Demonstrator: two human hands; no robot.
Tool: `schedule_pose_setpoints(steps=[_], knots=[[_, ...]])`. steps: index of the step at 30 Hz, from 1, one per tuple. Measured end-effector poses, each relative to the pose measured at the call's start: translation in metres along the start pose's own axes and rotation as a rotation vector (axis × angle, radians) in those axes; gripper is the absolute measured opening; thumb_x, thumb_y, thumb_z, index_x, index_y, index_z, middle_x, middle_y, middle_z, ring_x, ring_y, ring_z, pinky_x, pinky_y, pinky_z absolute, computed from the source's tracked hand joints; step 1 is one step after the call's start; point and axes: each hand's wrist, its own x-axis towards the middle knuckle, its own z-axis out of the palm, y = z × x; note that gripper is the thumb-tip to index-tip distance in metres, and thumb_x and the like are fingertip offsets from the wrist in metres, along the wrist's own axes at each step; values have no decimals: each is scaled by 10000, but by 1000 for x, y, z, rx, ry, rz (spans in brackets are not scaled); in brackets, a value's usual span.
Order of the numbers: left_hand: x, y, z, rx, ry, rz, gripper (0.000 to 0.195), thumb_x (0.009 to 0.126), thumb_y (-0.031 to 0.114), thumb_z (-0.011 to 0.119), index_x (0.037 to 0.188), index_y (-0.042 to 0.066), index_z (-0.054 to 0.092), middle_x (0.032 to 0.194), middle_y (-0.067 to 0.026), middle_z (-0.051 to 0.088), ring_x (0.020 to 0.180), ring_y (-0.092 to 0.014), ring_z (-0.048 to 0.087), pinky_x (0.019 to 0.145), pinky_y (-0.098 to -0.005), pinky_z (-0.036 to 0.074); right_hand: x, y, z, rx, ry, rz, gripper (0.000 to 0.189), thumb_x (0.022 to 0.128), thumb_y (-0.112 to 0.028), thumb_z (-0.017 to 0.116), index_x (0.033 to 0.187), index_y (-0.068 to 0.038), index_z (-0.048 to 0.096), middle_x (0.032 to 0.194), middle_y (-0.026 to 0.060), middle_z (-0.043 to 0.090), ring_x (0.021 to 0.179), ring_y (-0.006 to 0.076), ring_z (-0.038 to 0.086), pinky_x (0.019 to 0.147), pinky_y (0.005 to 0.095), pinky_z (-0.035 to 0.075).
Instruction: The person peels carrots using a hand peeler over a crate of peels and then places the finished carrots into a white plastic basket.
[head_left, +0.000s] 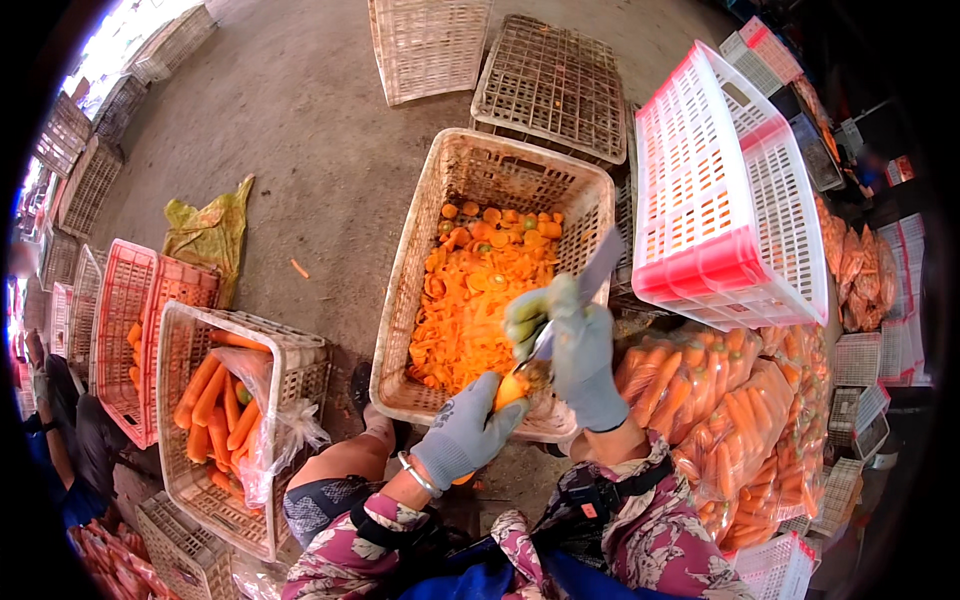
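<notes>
My left hand (469, 431), in a grey knit glove, grips the thick end of a carrot (511, 390). My right hand (589, 367), gloved with yellowed fingertips, is closed around a metal cutting tool. The tool's broad blade (602, 262) juts up past the fingers and is blurred. A thin curved metal edge (534, 349) shows beside the carrot; whether it belongs to the same tool I cannot tell. Both hands are over the near side of a stained plastic crate (495, 176). Orange carrot peelings and cut ends (480, 300) cover its bottom.
On the left, a crate (166, 390) holds whole carrots (217, 409) and clear plastic. Bagged carrots (739, 427) are piled at right below a white-and-red crate (694, 187). An upturned crate (551, 82) stands beyond. A yellow-green sack (214, 232) lies on the floor. Another person's legs (97, 435) show far left.
</notes>
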Motion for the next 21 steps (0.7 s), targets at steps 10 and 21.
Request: schedule_pose_setpoints(steps=[10, 21], knots=[[0, 18, -11, 98, -24, -67, 446, 867, 316, 726, 1149, 2, 583, 824, -170, 630, 756, -265, 631, 680, -362, 489, 3, 0, -13, -41, 127, -57, 552, 1020, -478, 460, 830, 1, 658, 676, 71, 625, 547, 113, 580, 513, 245, 492], [-4, 32, -17, 474, 60, -55, 550, 813, 413, 743, 1209, 56, 608, 955, -179, 651, 871, -381, 649, 728, -442, 510, 11, -3, -24, -108, 267, -25, 593, 1005, -523, 470, 804, 7, 645, 668, 59, 617, 509, 106, 545, 500, 254, 466]])
